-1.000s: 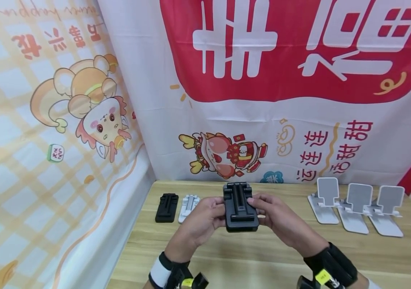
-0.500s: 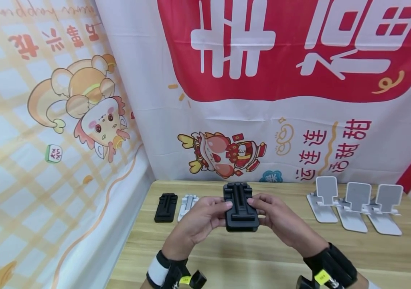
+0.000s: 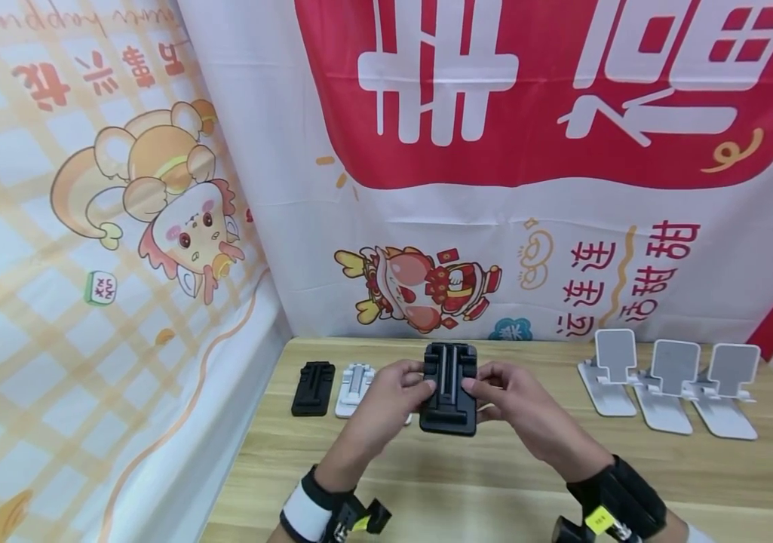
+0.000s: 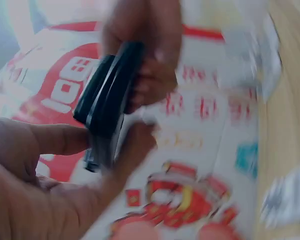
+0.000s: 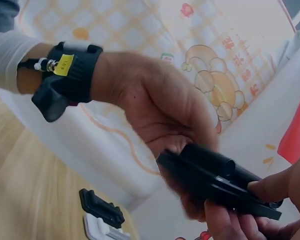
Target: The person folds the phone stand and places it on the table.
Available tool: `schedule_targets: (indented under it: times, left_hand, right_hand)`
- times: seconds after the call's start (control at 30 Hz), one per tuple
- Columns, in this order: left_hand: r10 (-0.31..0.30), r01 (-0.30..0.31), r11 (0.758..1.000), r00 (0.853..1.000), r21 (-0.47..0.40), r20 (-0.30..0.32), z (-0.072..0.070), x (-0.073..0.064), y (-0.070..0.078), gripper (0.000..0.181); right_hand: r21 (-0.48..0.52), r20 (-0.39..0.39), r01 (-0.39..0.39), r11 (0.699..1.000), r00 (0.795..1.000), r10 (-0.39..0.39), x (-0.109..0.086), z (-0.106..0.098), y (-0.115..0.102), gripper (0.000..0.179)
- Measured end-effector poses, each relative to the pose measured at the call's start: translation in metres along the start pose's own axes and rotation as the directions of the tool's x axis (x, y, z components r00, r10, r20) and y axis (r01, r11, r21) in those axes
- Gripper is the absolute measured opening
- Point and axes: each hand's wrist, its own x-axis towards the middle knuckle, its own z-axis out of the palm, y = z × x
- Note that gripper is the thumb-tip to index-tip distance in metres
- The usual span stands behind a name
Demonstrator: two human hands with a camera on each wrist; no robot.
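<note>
Above the table, both hands hold a folded black phone stand (image 3: 449, 392) between them, its hinge side facing the head camera. My left hand (image 3: 381, 403) grips its left edge, thumb on the front face. On the opposite edge, my right hand (image 3: 515, 400) pinches it between thumb and fingers. In the left wrist view the phone stand (image 4: 110, 95) appears edge-on and blurred. The right wrist view shows the stand (image 5: 215, 180) from the side, gripped at both edges.
Left of the hands lie a folded black phone stand (image 3: 314, 388) and a folded white one (image 3: 355, 388). A white edge peeks out beside the left hand. Three unfolded white stands (image 3: 615, 373) stand at the right on the wooden table (image 3: 522, 498). Printed cloth (image 3: 291, 226) hangs behind.
The held black phone stand has turned slightly between the hands, and its lower end has shifted a little left. My left hand has shifted slightly, uncovering more of the white stand.
</note>
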Motion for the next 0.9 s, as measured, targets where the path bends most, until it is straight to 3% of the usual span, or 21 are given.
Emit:
schedule_targets:
  times: [0.03,0.1,0.2,0.3,0.37,0.5,0.63,0.77,0.83,0.9]
  left_hand:
    - [0.019,-0.014,0.994,0.999,0.106,-0.040,0.002,-0.002,0.001,0.051]
    - [0.058,-0.028,0.950,0.995,0.312,-0.086,0.008,-0.005,0.002,0.062]
    - [0.092,-0.009,0.821,0.989,0.570,-0.118,0.017,-0.011,0.004,0.090]
    - [0.119,0.006,0.710,0.985,0.704,-0.127,0.024,-0.011,0.003,0.106]
    - [0.131,0.011,0.672,0.982,0.741,-0.133,0.025,-0.008,0.001,0.107]
    - [0.147,-0.011,0.690,0.981,0.724,-0.126,0.022,-0.003,-0.005,0.093]
    - [0.176,-0.022,0.694,0.974,0.719,-0.140,0.014,0.000,-0.014,0.082]
    - [0.171,0.036,0.697,0.962,0.716,-0.215,-0.003,-0.002,-0.032,0.076]
    - [0.164,0.086,0.697,0.947,0.712,-0.275,-0.017,-0.004,-0.045,0.074]
    - [0.149,0.154,0.681,0.928,0.716,-0.341,-0.037,-0.007,-0.058,0.078]
  right_hand:
    - [-0.001,-0.007,0.002,1.000,1.000,-0.002,0.001,0.002,0.001,0.037]
    - [-0.003,-0.019,0.002,1.000,1.000,-0.002,0.002,0.005,0.003,0.033]
    - [-0.002,-0.029,-0.010,1.000,1.000,0.010,0.004,0.009,0.006,0.031]
    - [-0.016,-0.040,-0.017,1.000,0.999,0.017,0.005,0.010,0.007,0.033]
    - [-0.023,-0.046,-0.019,1.000,0.999,0.018,0.006,0.011,0.008,0.034]
    - [-0.024,-0.023,-0.012,1.000,1.000,0.011,0.009,0.012,0.012,0.035]
    - [-0.029,0.079,0.002,1.000,0.997,0.001,0.014,0.006,0.016,0.040]
    - [-0.117,0.076,0.031,0.993,0.997,-0.022,0.022,-0.017,0.021,0.037]
    - [-0.249,0.000,0.061,0.967,0.998,-0.063,0.028,-0.039,0.025,0.034]
    - [-0.446,-0.078,0.129,0.886,0.980,-0.182,0.038,-0.067,0.031,0.031]
